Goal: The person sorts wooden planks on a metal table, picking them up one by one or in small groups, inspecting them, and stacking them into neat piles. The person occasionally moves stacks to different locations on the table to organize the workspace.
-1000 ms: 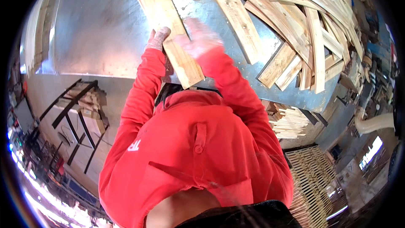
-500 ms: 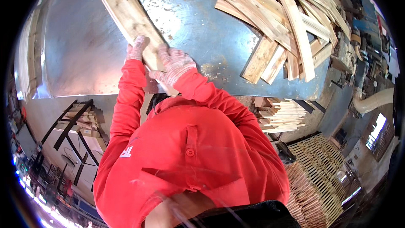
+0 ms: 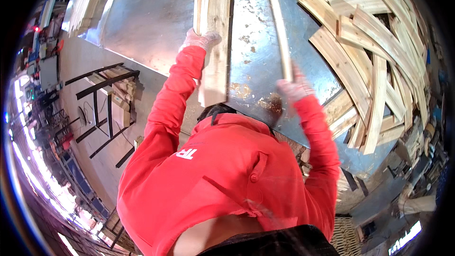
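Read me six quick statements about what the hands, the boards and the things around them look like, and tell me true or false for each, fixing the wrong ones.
1. The left hand is on a stack of boards. True.
2. The right hand is empty. False: it holds one board near its lower end.
3. The loose pile lies to the right of the right hand. True.
4. The sleeves are blue. False: they are red.
5. The table is bright green. False: it is blue-grey and shiny.
6. A black frame stands on the person's left. True.
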`<state>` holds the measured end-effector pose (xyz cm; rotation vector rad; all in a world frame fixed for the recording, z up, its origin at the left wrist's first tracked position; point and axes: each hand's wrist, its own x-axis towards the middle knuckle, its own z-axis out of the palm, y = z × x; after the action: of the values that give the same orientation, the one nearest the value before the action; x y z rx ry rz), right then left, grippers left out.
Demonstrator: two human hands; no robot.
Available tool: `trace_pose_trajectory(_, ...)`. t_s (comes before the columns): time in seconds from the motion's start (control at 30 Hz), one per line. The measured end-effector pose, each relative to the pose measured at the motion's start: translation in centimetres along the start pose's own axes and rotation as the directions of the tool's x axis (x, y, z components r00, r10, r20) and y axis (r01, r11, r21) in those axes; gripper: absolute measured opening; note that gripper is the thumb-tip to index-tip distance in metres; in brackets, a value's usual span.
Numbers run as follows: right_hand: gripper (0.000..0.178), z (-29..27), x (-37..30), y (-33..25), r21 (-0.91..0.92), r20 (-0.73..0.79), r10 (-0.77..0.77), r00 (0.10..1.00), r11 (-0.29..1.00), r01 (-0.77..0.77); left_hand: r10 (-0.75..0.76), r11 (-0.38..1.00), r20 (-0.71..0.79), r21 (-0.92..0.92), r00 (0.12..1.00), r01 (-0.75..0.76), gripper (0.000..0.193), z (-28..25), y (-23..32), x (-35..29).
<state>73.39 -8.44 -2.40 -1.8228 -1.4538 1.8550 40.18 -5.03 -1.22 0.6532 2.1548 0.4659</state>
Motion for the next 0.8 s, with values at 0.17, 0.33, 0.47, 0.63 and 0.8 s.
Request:
trace_pose_trajectory(0.17, 0.079, 16.9, 4.1, -1.4, 0.134, 0.256, -0.394, 0.883, 0.919, 0.371, 0.089, 0.906, -0.096, 0.422, 0.991, -0.040, 0.110, -1.8, 0.2, -1.7)
trace_pose_trajectory(0.33, 0.073, 17.5, 3.7, -7.6, -0.344, 0.538, -0.135, 0.832, 0.866, 0.362, 0.184, 0.750, -0.219, 0.662, 0.958, 0.007, 0.114, -0.4, -2.5, -3.4)
trace_pose_trajectory(0.47, 0.056, 18.1, 6.3, -0.4, 0.191, 0.231, -0.313, 0.921, 0.943, 0.273, 0.162, 0.849, -0.184, 0.526, 0.969, -0.042, 0.108, -2.3, -1.9, -3.0)
trace_pose_trajectory(0.63, 0.068, 19.9, 5.7, -4.3, 0.835, 0.133, -0.368, 0.920, 0.542, 0.096, 0.461, 0.310, 0.598, -0.801, 0.656, 0.512, 0.074, -4.3, -7.4, 1.8)
trace_pose_trajectory(0.8, 0.096, 19.4, 3.0, -9.7, 0.507, 0.027, -0.648, 0.761, 0.665, 0.549, 0.258, 0.521, 0.300, -0.844, 0.919, 0.129, 0.061, -2.0, -8.2, 4.8)
